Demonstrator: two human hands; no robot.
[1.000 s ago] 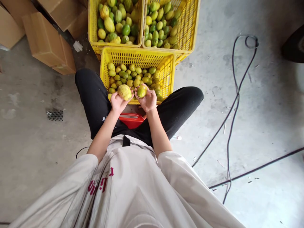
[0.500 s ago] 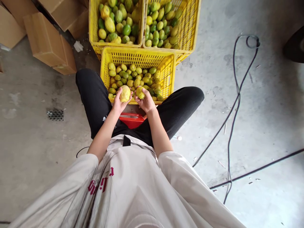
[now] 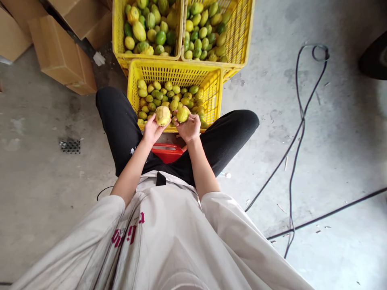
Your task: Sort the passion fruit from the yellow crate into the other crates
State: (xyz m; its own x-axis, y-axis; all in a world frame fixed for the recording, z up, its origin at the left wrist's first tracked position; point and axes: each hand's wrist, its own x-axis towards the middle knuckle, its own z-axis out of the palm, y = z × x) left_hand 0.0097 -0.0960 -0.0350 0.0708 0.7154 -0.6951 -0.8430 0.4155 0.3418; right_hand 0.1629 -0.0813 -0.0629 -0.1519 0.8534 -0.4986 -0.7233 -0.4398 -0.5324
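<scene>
Over the near rim of the front yellow crate (image 3: 175, 64), my left hand (image 3: 153, 129) is closed around a large pale-yellow lemon (image 3: 163, 115). Close beside it, my right hand (image 3: 191, 129) holds a smaller yellow-green lemon (image 3: 182, 114), with the palm turned up and the fruit resting on the fingers. Both fruits are held above the crate, near each other. Inside that crate lie many small green and yellow lemons (image 3: 159, 95), partly hidden by my hands.
Behind stand two more yellow crates, a left one (image 3: 114, 28) and a right one (image 3: 248, 36), both holding green-yellow fruit. Cardboard boxes (image 3: 60, 52) are at the upper left. Something red (image 3: 166, 155) shows between my legs. Black cables (image 3: 298, 149) cross the floor at right.
Both lemons have moved slightly right. The right hand has turned palm up with its fingers loosened, so more of its lemon shows. The left lemon has been rotated.
</scene>
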